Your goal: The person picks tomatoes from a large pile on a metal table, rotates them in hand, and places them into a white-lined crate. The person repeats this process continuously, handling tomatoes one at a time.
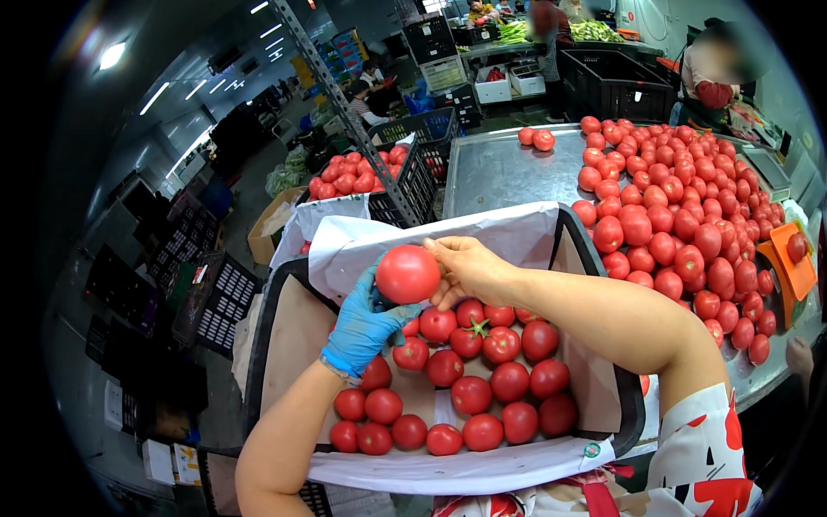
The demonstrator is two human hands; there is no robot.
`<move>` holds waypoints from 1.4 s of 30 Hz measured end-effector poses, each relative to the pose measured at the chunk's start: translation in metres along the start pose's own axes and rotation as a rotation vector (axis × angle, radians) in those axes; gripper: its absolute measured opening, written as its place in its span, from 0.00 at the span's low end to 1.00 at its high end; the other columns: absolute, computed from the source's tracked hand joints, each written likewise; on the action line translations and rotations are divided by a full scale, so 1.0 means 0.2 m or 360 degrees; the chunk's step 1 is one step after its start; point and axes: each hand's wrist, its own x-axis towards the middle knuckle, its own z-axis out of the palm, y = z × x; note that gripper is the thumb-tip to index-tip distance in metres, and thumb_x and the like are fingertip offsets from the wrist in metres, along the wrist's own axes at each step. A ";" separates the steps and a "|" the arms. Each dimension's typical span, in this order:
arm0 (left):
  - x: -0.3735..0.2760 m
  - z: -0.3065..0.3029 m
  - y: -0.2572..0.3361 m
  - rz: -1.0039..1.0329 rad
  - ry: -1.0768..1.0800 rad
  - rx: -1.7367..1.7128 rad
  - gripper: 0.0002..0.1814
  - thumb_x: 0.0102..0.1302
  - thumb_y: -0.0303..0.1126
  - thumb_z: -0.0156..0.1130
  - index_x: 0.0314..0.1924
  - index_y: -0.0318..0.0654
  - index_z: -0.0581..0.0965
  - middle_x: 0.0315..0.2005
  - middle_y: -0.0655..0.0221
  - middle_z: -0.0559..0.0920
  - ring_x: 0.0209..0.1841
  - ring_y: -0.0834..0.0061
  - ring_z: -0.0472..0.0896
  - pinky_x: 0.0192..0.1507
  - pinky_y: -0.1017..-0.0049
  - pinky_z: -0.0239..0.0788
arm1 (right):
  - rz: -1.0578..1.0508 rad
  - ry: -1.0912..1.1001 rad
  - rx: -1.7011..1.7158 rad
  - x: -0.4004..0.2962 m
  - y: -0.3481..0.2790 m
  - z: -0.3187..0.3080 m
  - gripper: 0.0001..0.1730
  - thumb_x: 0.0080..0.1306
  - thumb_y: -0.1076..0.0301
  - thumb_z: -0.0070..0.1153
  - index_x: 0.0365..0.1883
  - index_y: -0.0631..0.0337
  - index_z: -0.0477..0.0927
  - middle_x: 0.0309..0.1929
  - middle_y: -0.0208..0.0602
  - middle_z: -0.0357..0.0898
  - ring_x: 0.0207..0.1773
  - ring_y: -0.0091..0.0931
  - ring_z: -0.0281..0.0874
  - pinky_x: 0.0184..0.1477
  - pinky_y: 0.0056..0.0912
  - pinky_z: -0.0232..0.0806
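My left hand (365,323), in a blue disposable glove, grips a large red tomato (408,274) above a crate. My bare right hand (466,270) is at the tomato's right side, thumb and forefinger near its skin; whether the fingers press on it I cannot tell. Below both hands, the black-rimmed crate (623,400) is lined with brown board and white paper (446,470). Many tomatoes (470,395) lie in it, partly covering its bottom. One near the middle bears a green calyx (478,328).
A metal table (510,174) at the upper right bears a large heap of tomatoes (672,187) and an orange tray (791,258). Behind the crate are a slotted metal post (349,110) and another black crate (423,187) with tomatoes. People work farther back.
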 end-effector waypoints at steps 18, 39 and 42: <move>0.03 -0.01 -0.04 0.0365 -0.0210 -0.0223 0.49 0.53 0.20 0.66 0.69 0.53 0.48 0.58 0.64 0.64 0.54 0.70 0.72 0.33 0.79 0.77 | -0.0095 -0.0074 -0.0134 0.00 0.00 0.02 0.24 0.69 0.47 0.41 0.45 0.62 0.71 0.32 0.36 0.76 0.27 0.24 0.76 0.29 0.26 0.73; -0.05 -0.06 0.13 0.0700 -0.0039 -0.0312 0.32 0.61 0.38 0.62 0.63 0.42 0.62 0.50 0.65 0.72 0.41 0.73 0.79 0.25 0.81 0.71 | -0.0182 -0.0099 -0.0316 -0.01 -0.06 0.00 0.30 0.70 0.44 0.37 0.48 0.64 0.71 0.28 0.31 0.76 0.24 0.21 0.75 0.27 0.22 0.69; -0.13 -0.11 0.27 0.0860 0.0006 -0.0542 0.31 0.59 0.34 0.65 0.61 0.45 0.65 0.48 0.66 0.74 0.39 0.76 0.79 0.20 0.82 0.71 | -0.0159 -0.0041 -0.0477 -0.01 -0.04 -0.02 0.30 0.70 0.44 0.37 0.48 0.66 0.72 0.28 0.29 0.75 0.24 0.20 0.74 0.27 0.21 0.67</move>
